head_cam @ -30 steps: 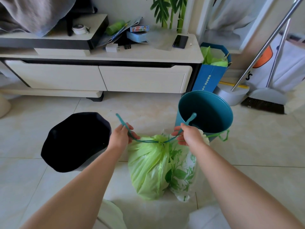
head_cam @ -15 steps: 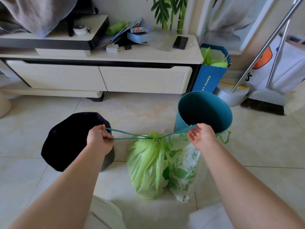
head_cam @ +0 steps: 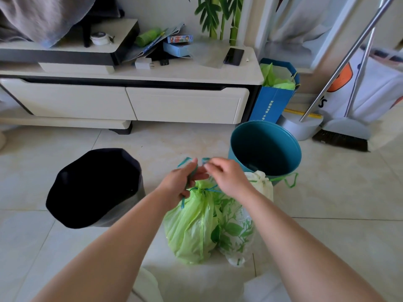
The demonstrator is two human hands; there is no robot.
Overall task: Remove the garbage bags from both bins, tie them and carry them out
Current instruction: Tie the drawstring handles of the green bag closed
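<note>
Head view, centre of frame: tying green garbage bag (head_cam: 192, 223).
Left hand (head_cam: 182, 182) and right hand (head_cam: 229, 177) pinched shut on teal drawstring (head_cam: 205, 189); thin, soft, light film, likely tearable; best gripped at cinched neck.

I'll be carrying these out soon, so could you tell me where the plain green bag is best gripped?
Grip the green bag at its cinched neck, coming down from above. The drawstring has gathered the plastic into one narrow bunch there, while the body below is wide and slack. Both hands are working the string ends just above it.

Tiled floor (head_cam: 152, 144) bears bins (head_cam: 96, 188), bags (head_cam: 192, 225), broom (head_cam: 342, 136).
</note>
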